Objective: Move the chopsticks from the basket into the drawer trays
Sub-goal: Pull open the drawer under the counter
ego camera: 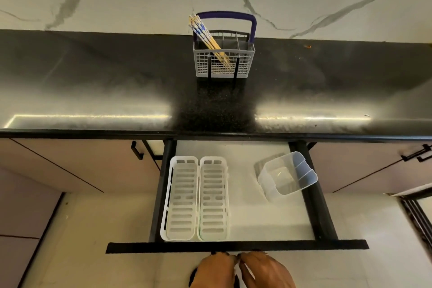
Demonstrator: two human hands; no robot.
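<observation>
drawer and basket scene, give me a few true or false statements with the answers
1. The chopsticks stand in the basket on the counter. True.
2. The two white trays already hold chopsticks. False: both hold nothing.
3. The drawer is pulled open. True.
4. The clear container sits left of the trays. False: it lies to their right.
5. The left hand holds a chopstick. False: both it and the right hand are at the drawer front.

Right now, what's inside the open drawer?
The drawer holds two white slotted trays side by side at its left, both empty, and a clear plastic container at right, tilted. The countertop covers the drawer's rear, so anything there is hidden.
</observation>
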